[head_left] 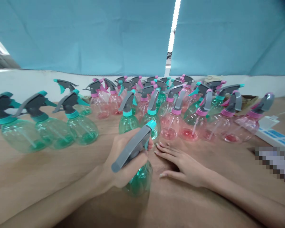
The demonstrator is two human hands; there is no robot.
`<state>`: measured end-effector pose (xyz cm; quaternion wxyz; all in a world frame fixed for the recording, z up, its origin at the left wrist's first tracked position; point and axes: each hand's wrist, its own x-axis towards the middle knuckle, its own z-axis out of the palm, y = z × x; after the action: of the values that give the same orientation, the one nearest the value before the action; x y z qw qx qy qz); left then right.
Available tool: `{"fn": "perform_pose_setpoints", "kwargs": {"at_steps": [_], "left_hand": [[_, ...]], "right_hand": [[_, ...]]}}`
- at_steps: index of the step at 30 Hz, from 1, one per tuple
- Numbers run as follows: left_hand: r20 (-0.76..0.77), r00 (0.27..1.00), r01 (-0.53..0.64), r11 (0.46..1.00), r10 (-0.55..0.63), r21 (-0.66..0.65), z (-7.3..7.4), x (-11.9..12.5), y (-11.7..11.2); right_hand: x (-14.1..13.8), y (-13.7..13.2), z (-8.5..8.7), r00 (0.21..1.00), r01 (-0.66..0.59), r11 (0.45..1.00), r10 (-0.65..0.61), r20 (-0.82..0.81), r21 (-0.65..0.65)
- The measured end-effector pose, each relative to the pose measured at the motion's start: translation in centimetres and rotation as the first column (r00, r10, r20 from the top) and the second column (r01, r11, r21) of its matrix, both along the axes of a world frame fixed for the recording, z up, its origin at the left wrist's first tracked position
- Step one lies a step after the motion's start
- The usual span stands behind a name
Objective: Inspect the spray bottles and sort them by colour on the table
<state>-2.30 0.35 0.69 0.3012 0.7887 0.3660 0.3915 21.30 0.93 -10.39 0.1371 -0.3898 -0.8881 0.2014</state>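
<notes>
My left hand (123,161) is wrapped round a green spray bottle (139,180) with a grey trigger head and teal nozzle, holding it just above or on the brown table (61,171). My right hand (178,160) lies flat on the table right beside it, fingers stretched out, holding nothing. Its fingertips point toward the row of bottles behind.
Several green spray bottles (82,126) and pink spray bottles (175,123) stand crowded across the far half of the table. A white power strip (272,131) lies at the right. Blue curtains (85,34) hang behind a white ledge.
</notes>
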Motion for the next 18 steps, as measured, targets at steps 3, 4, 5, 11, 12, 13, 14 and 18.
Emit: {"fn": "perform_pose_setpoints", "kwargs": {"at_steps": [3, 4, 5, 11, 12, 13, 14, 18], "left_hand": [[-0.015, 1.000, -0.003, 0.999, 0.002, -0.040, 0.22, 0.01, -0.13], [-0.016, 1.000, -0.001, 0.999, 0.000, -0.051, 0.20, 0.00, -0.15], [-0.012, 1.000, -0.001, 0.998, 0.000, -0.058, 0.13, 0.01, -0.15], [0.030, 0.993, -0.111, 0.987, 0.115, -0.115, -0.52, 0.20, -0.12], [0.024, 0.992, -0.120, 0.987, 0.124, -0.111, -0.54, 0.22, -0.14], [0.016, 0.992, -0.122, 0.987, 0.125, -0.099, -0.53, 0.22, -0.14], [0.005, 0.993, -0.120, 0.989, 0.121, -0.087, -0.50, 0.21, -0.14], [-0.008, 0.996, -0.086, 0.994, 0.086, -0.062, -0.35, 0.09, -0.08]], "right_hand": [[0.02, -0.07, 0.10, 1.000, 0.003, 1.000, -0.003, -0.003, 0.000], [0.01, -0.08, 0.13, 1.000, 0.003, 1.000, -0.003, -0.001, 0.001], [0.00, -0.09, 0.16, 1.000, 0.003, 1.000, -0.003, 0.003, 0.003], [-0.15, -0.17, 0.28, 0.999, 0.010, 0.999, -0.012, 0.051, 0.036], [-0.16, -0.20, 0.28, 0.998, 0.015, 0.999, -0.017, 0.055, 0.041], [-0.16, -0.23, 0.27, 0.998, 0.020, 0.999, -0.023, 0.056, 0.044], [-0.17, -0.26, 0.25, 0.998, 0.024, 0.999, -0.026, 0.056, 0.045], [-0.17, -0.26, 0.22, 0.999, 0.020, 0.999, -0.022, 0.034, 0.042]]}}
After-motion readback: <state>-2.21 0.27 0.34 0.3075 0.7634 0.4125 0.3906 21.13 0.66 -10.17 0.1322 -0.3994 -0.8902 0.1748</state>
